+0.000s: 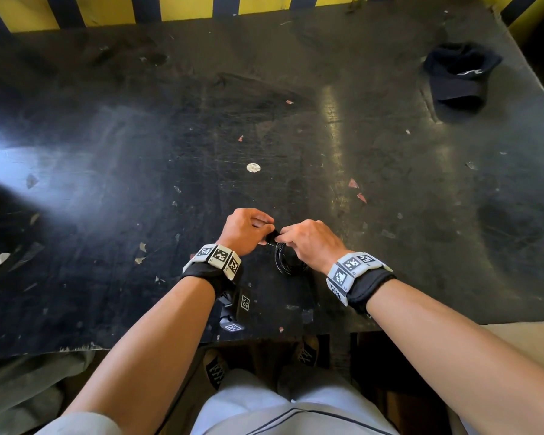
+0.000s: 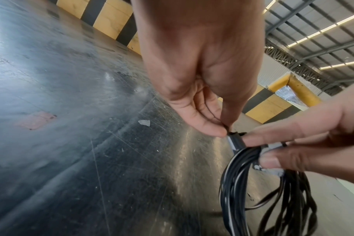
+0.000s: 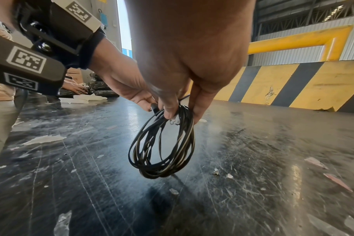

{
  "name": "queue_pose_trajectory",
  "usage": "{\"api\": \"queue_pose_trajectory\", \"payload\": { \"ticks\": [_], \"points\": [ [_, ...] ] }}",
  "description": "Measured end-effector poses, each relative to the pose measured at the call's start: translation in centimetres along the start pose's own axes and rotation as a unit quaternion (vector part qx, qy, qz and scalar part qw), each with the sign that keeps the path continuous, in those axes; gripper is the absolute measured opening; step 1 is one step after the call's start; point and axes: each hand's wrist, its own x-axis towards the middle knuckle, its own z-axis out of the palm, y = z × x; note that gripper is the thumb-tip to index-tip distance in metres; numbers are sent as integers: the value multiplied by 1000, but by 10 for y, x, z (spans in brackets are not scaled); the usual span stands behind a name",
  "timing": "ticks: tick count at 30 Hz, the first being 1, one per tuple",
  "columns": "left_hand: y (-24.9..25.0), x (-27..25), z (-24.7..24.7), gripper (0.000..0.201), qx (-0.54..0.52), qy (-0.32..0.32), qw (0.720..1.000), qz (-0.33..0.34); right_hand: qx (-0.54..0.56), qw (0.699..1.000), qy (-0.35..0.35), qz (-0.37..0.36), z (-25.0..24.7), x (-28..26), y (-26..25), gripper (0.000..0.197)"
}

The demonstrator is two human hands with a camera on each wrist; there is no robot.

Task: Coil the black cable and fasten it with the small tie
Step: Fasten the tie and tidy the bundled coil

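Right wrist view: black cable [image 3: 162,143] coiled, loops hanging above dark table [image 3: 273,159], top bunch gripped by right hand [image 3: 184,67]. Small tie [image 2: 235,140] at coil top, end pinched by left hand [image 2: 194,67] fingertips. Dark cap [image 1: 459,73] far right on table.

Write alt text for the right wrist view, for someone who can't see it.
The right hand holds a coiled black cable hanging above a scratched dark table, while the left hand pinches the small tie at the coil's top. A yellow-and-black striped barrier stands behind.
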Motion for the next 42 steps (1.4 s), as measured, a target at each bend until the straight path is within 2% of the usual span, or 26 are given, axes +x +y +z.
{"api": "queue_pose_trajectory", "payload": {
  "ticks": [4,7,9,12,16,20,23,28,31,34,36,38,42],
  "points": [
    [0,0,8,7,24,24,999,-7,3,1000,-6,5,-2,0,1,34],
    [1,3,7,9,30,65,997,-32,0,1000,-16,-10,-1,-4,-1,31],
    [-1,6,2,14,4,88,995,-42,6,1000,1,-28,0,-8,-1,34],
    [-7,7,-5,18,-30,96,994,-51,30,998,48,-5,3,-11,5,35],
    [-16,3,-8,33,-106,11,988,-110,47,996,76,28,5,-12,18,30],
    [-11,-7,-8,27,-103,-97,979,-148,86,991,96,42,3,-15,29,29],
    [0,-11,-5,31,-138,-139,964,-181,127,984,110,57,2,-18,34,29],
    [14,-13,-2,20,-151,-186,950,-203,175,975,114,77,-3,-22,36,29],
    [15,-8,1,18,-135,-148,964,-176,197,972,93,89,-5,-24,39,29],
    [10,-2,2,20,-65,-29,990,-121,246,959,61,126,-6,-27,43,27],
    [7,-2,2,18,3,36,996,-81,299,940,61,153,-6,-29,45,26],
    [4,-4,2,15,44,48,996,-54,355,916,76,169,-7,-29,46,27],
    [1,-11,7,16,100,33,994,-17,455,868,105,170,-13,-25,44,27]
  ]
}}
